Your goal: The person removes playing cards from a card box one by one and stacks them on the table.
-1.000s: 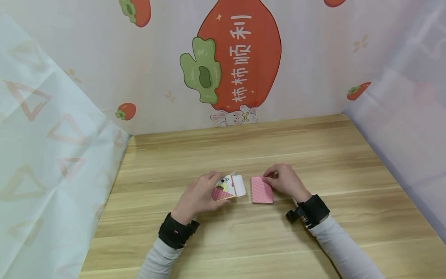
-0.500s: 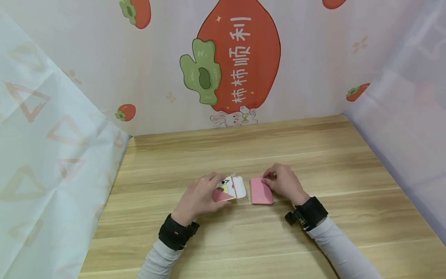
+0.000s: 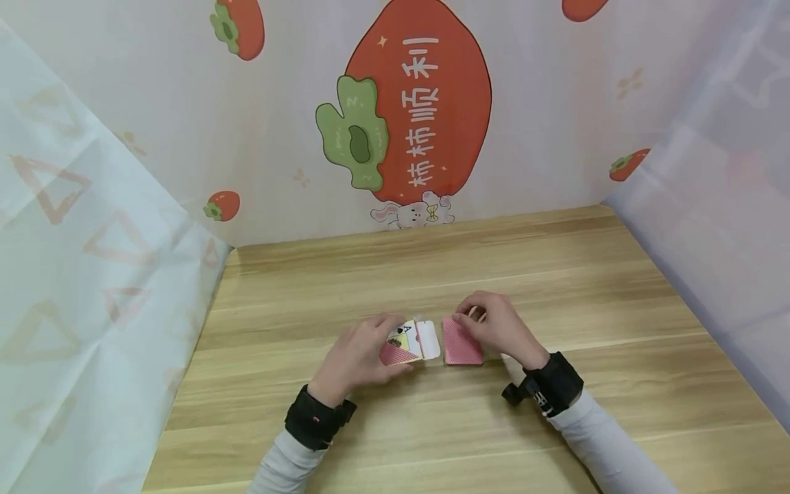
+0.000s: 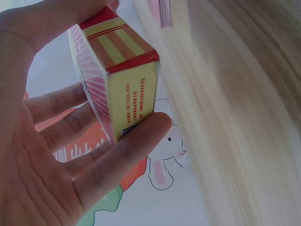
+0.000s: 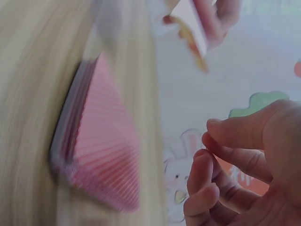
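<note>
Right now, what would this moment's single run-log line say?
left hand: grips card box | right hand: near card deck, nothing visibly held | box flap: open | card deck: patterned side up on table

1. Sm. booth-type workspace, prob. set up for filming; home, lab or office bldg: can't tell.
2. Wood-look table (image 3: 395,439) w/ sheets hung on 3 sides.
3. Far: white backdrop (image 3: 543,130) w/ lg. cartoon fruit (image 3: 459,116), bunny (image 3: 410,215) & Chinese txt.
4. Left: creased pale sheet (image 3: 117,274), triangle prints. Right: whitish sheet (image 3: 728,226).
5. Left strap (image 3: 316,417) & right strap (image 3: 558,382), both blk, w/ wrist cams.
</note>
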Action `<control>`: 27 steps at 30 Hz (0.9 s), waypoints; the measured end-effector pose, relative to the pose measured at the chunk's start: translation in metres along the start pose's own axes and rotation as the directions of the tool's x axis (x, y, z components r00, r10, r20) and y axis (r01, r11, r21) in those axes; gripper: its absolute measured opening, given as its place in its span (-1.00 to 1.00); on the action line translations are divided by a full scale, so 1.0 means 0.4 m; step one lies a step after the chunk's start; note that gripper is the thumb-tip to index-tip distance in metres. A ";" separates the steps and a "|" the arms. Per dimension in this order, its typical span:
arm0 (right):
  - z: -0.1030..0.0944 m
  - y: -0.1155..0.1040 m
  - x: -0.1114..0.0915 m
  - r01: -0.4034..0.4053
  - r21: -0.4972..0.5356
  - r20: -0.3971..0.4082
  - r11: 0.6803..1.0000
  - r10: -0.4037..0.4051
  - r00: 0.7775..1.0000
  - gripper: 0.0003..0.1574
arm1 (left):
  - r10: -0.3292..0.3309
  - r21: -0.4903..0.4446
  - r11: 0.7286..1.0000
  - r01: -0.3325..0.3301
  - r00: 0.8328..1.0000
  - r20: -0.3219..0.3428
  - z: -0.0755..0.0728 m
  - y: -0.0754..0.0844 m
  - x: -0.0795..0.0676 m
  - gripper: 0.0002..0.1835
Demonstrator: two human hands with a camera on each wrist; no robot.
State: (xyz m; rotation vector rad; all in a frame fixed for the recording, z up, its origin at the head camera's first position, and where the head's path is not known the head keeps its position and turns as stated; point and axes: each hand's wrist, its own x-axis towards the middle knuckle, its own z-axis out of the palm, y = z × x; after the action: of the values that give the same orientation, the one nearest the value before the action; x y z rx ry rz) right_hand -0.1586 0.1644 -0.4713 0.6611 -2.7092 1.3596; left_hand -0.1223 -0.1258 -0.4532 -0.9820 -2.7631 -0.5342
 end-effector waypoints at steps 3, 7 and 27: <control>0.006 -0.023 -0.005 0.026 0.050 0.020 0.998 -0.027 0.999 -0.95 | 0.006 0.005 1.000 -0.006 1.000 0.016 0.004 0.004 -0.001 -0.23; 0.022 -0.048 -0.009 0.052 0.105 0.067 0.993 -0.059 0.996 -0.94 | 0.009 0.021 1.000 -0.010 1.000 0.029 0.008 0.008 -0.002 -0.24; 0.081 -0.094 -0.019 -0.049 0.269 0.180 0.962 0.000 0.984 -0.86 | 0.039 -0.008 0.999 -0.038 0.999 0.003 0.019 0.018 0.008 -0.24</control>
State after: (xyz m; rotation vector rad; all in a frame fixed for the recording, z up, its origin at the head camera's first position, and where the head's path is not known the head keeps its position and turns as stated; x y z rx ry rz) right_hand -0.1322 0.1221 -0.4643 0.8061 -2.6924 1.7836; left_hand -0.1205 -0.1157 -0.4574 -1.0363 -2.7408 -0.5385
